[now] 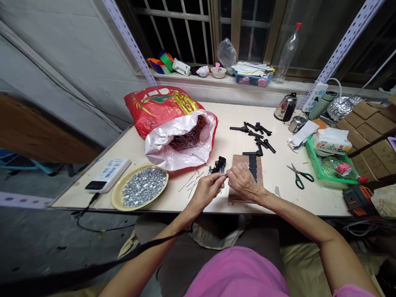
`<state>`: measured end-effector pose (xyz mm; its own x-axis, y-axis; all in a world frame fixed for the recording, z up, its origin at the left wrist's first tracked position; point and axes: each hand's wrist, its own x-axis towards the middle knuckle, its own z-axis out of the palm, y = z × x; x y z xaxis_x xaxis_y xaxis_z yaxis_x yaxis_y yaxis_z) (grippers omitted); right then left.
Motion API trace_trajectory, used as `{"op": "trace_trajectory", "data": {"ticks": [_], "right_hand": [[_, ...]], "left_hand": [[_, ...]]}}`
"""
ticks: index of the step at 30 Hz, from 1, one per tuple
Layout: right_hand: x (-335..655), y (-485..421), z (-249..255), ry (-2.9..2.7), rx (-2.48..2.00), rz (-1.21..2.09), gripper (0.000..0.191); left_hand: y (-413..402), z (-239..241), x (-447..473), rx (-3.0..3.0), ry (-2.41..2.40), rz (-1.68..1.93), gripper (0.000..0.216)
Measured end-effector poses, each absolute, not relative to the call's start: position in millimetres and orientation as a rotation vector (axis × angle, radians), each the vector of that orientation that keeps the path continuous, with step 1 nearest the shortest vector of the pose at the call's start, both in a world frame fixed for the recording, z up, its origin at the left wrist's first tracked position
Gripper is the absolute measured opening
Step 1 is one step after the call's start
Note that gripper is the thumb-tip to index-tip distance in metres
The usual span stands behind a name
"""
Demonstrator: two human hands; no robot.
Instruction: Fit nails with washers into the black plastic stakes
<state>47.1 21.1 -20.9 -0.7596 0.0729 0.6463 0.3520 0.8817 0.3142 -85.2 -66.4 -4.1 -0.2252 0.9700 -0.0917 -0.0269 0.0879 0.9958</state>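
Note:
My left hand (208, 190) pinches a thin metal rod (220, 177) above the front of the pale wooden table (272, 198). My right hand (244, 183) lies just right of it, fingertips reaching toward the rod, over a brown board (238, 196) with black pieces (253, 169) on it. Just beyond my hands is a small stack of black plastic parts (219, 165). Loose metal rods (190, 184) lie left of my left hand. Further back are scattered black T-shaped parts (256, 138). A red bag with a white liner (173, 142) holds many long rods.
A yellow plate of metal nuts (142, 187) and a white box with a black device (108, 175) sit at the left. Green-handled scissors (300, 176), a green basket (328, 169), a steel kettle (286, 107) and cardboard boxes (368, 128) stand at the right.

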Motion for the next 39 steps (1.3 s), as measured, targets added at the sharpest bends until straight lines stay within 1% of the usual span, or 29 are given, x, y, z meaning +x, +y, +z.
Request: {"op": "trace_trajectory", "data": {"ticks": [6,10,12,14,16,19,22,25,28,32,34,37,39], "right_hand": [[54.6,29.3,-33.8,-2.508,-0.219,-0.490,0.024],[60.2,30.3,-29.6,-2.643,-0.160,-0.234,0.022],[61.2,27.7,-25.8,-2.595,-0.237,-0.015,0.018],[61.3,22.9,-22.6,-2.466,-0.430,0.251,0.013],[61.3,16.7,-20.9,-2.308,-0.640,0.535,0.013],[61.8,7.9,-20.3,-2.092,-0.825,1.021,0.026],[63.4,3.3,-18.3,-1.812,-0.836,1.494,0.039],[66.6,1.0,-11.6,-1.641,-0.784,1.726,0.048],[71.2,-1.9,-4.0,-1.590,-0.770,1.752,0.044],[82.1,-2.2,-1.4,-1.612,-0.838,1.684,0.035],[89.9,0.5,-3.5,-1.694,-0.869,1.497,0.029],[99.4,2.7,-8.4,-1.814,-0.859,1.072,0.020],[100.8,-0.3,-12.2,-1.834,-0.852,0.904,0.018]], "left_hand": [[-65.1,-8.2,-87.5,1.246,1.497,1.233,0.029],[-62.9,-8.7,-93.4,1.138,1.327,1.094,0.033],[-60.8,-9.2,-94.8,0.976,1.231,1.121,0.037],[-57.5,-9.3,-93.7,0.814,1.146,1.237,0.042],[-53.2,-8.2,-89.8,0.696,1.081,1.389,0.043],[-46.5,-4.8,-80.0,0.607,1.032,1.549,0.041],[-41.0,-1.0,-68.5,0.570,1.000,1.631,0.037],[-37.1,0.6,-58.2,0.540,0.978,1.660,0.037],[-34.5,-0.6,-50.4,0.523,0.972,1.639,0.037],[-33.6,-3.1,-44.8,0.570,0.982,1.645,0.033],[-34.5,-3.3,-43.3,0.612,1.011,1.613,0.032],[-36.3,-2.7,-39.3,0.657,1.070,1.566,0.034],[-36.6,-2.1,-33.9,0.653,1.083,1.557,0.037]]}}
